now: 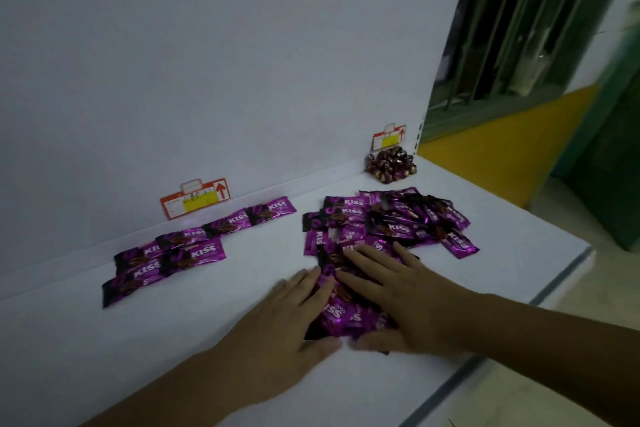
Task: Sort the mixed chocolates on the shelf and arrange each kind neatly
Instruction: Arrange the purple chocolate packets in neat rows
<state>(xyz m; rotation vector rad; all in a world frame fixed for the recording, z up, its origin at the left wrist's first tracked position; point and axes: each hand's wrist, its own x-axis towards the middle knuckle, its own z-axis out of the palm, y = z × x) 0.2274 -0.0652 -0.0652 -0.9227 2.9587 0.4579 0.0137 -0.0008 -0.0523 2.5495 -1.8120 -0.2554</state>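
Purple packets (391, 229) lie jumbled (long axes every way) under left hand (277, 319) and right hand (412, 295), fingers (363, 262) straight.

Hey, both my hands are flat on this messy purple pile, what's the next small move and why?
Probably pinch one packet at the near edge of the heap with your left hand and lay it beside the tidy row on the left. The left hand and right hand lie flat on the heap, gripping nothing. Its packets overlap at all angles, while the row's lie lined up.

Shop: price tags (195, 199) on shelf (512, 263)
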